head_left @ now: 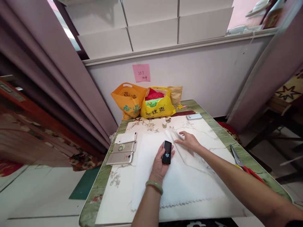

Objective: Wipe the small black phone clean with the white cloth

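Right forearm (pixel 236 179) lies nearest; right hand (pixel 190 142), fingers parted, has phone (pixel 167 148) just left, gripped in left hand (pixel 158 165), long axis forward.

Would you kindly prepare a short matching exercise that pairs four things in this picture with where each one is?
Things
1. keypad phone
2. red-handled scissors
3. pink note
4. green bangle

Places
A. on the wall
B. around the left wrist
C. on the right side of the table
D. in the left hand

Right pairs: 1-D, 2-C, 3-A, 4-B
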Tool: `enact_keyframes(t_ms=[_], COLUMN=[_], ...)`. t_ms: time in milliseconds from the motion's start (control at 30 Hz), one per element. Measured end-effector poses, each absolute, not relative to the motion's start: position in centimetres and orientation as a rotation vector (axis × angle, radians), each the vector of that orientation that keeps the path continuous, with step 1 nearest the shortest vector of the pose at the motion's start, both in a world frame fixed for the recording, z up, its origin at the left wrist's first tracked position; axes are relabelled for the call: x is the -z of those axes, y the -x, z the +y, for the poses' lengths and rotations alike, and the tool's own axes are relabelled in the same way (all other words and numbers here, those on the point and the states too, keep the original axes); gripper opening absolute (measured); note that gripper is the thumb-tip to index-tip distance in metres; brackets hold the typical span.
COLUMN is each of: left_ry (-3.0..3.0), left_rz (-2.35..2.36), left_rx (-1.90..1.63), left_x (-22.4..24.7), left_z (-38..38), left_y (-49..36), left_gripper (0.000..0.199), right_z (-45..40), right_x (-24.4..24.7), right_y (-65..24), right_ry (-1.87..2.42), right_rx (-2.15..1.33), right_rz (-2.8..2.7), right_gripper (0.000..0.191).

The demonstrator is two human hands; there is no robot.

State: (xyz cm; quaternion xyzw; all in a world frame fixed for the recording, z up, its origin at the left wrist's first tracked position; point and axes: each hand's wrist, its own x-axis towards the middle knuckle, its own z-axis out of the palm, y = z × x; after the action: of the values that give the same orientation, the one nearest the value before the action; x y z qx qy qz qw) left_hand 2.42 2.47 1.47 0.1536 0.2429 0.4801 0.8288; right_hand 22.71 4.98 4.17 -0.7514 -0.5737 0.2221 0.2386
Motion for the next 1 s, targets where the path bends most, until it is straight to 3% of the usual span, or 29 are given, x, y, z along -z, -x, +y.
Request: enact_keyframes(t_ms=[100, 233, 467, 600, 667, 733, 867, 1000], left_ry=[-0.341, -0.393, -0.366, -0.252, -0.212, -0.182, -0.14, -0.2], left_rz=[0.538, 0.623, 0.574, 0.461, 0.439, 0.444, 0.465, 0.418], left_rx=[-1.051, -1.131, -1.17, -1.087, -1.035, -0.961, -0.894, -0.892], left_x=[-1.4, -1.4, -1.2, -1.4, -1.5, -1.7, -1.5, -1.1], left_z=[2.3, 2.4, 2.6, 2.5, 2.5, 2.5, 2.6, 2.4], left_y=[-2.2, -2.3, -2.4, -1.8, -1.6, -1.6, -1.6, -1.6], left_gripper=[0.034, 0.031, 0.046, 0.036, 0.045, 0.056, 0.063, 0.069], right_z=[4.9, 5.4, 4.3, 1.6, 0.7, 0.5, 1.2, 1.4], right_x=[-3.5, -4.0, -6.5, -7.1, -6.8, -6.1, -4.2, -2.9], right_y=[-23.1, -24.8, -22.2, -18.6, -17.4, -16.5, -14.6, -12.0], right_ry=[2.201, 2.057, 1.484, 1.209, 1.113, 1.155, 1.389, 1.467], right_rx=[-0.539, -0.633, -0.958, -1.203, -1.316, -1.19, -0.475, -0.18], right_rz=[-1.511, -1.311, -0.887, -1.186, -1.378, -1.464, -1.691, -2.107], right_gripper=[0.055, 0.039, 0.043, 0.046, 0.048, 0.048, 0.041, 0.057])
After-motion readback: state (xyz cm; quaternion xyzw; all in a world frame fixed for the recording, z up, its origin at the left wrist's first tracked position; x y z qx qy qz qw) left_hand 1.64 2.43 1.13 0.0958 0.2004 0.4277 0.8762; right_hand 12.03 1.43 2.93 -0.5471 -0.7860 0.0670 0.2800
